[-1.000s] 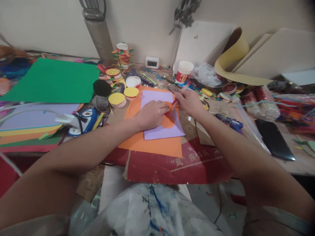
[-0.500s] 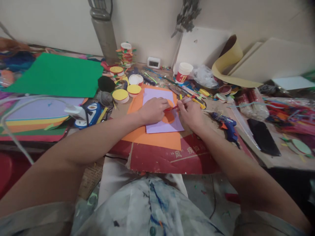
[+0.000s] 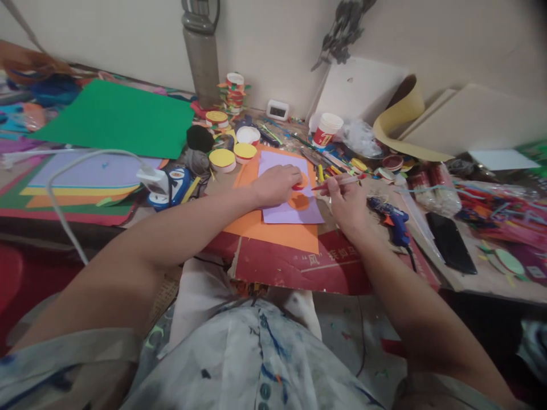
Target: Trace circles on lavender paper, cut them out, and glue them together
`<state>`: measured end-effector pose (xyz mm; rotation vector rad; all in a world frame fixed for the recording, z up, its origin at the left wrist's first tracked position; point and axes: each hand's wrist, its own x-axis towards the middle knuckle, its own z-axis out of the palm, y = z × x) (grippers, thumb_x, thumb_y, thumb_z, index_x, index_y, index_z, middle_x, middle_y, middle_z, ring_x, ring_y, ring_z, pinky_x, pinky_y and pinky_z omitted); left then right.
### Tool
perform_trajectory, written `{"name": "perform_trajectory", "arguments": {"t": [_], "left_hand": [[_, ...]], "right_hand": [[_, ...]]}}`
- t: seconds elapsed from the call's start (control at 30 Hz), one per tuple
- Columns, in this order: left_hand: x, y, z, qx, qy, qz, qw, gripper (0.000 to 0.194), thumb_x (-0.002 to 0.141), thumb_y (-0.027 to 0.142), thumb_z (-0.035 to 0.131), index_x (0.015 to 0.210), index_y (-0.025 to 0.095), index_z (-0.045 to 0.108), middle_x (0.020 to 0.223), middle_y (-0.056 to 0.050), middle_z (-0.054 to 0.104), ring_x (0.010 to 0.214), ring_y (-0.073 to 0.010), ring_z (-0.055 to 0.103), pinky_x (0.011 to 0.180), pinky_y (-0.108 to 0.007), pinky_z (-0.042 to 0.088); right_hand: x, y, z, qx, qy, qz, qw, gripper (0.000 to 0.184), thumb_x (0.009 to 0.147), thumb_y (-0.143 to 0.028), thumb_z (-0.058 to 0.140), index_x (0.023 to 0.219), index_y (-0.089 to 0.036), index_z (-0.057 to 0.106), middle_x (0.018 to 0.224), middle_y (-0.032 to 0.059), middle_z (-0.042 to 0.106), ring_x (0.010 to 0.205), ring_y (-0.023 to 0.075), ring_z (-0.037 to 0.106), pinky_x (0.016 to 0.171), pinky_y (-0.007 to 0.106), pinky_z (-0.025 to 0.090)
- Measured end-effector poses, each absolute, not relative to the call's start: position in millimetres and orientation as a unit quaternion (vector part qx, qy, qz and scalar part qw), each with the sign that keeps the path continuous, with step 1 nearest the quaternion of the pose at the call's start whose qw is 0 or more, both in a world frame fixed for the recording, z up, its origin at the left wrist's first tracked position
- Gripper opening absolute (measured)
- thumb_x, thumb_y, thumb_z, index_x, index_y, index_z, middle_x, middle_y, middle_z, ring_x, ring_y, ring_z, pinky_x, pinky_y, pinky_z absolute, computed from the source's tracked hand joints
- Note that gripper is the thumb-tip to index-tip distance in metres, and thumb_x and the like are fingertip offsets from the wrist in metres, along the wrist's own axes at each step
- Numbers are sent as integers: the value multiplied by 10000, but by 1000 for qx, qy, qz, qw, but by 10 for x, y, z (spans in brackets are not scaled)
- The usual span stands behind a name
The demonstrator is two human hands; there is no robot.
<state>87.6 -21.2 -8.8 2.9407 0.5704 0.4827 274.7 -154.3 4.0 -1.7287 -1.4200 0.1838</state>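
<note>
on the left of our bench (image 3: 485,280) lies a green sheet (image 3: 123,117), with a paper stack (image 3: 85,173) nearer us. next come a white plug (image 3: 154,181) and two yellow-topped discs (image 3: 222,158), side by side. our left hand (image 3: 280,185) rests with fingers bent at an orange piece (image 3: 299,201); we cannot tell whether it grips the small red thing (image 3: 300,187) at its fingertips. the orange piece lies on a purple sheet (image 3: 280,216), which overlaps an orange sheet (image 3: 282,235). to the right, our right hand (image 3: 346,202) grasps a pen (image 3: 351,180), its tip pointing left, near the purple sheet's edge. farther right we have a blue glue gun (image 3: 398,225), then a black phone (image 3: 450,242) lying flat.
</note>
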Motion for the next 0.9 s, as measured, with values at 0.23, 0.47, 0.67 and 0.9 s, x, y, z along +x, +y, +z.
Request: {"name": "perform_trajectory", "arguments": {"t": [0.23,0.47,0.67,0.9], "left_hand": [[892,-199,-102,966,187,166,60,334,966,79,553,1180,124,805,1299,-160,793,1230,-289,721,1053,-413,536],[886,-175,-3,970,190,139,62,397,943,60,535,1200,137,828,1328,-157,813,1305,-306,709,1108,-475,480],[918,-54,54,972,169,141,78,384,912,83,526,1047,220,858,1265,-81,847,1275,-288,710,1124,-531,397],[1019,249,197,981,147,88,88,535,874,71,531,1209,285,889,1278,-38,869,1147,-249,763,1026,-406,494]], "right_hand": [[2690,-1528,-54,-699,-546,82,454,469,1073,-672,457,940,-262,640,901,116,815,908,276,794,872,409,612],[2712,-1491,-147,-676,-541,79,493,532,1029,-739,485,908,-246,646,850,110,776,848,267,754,875,430,599],[2736,-1478,-191,-659,-550,73,508,613,1006,-817,491,882,-240,657,812,94,753,800,260,720,850,437,569],[2754,-1529,-222,-631,-594,34,499,566,1062,-755,492,959,-238,700,838,99,800,794,271,766,815,431,568]]}}
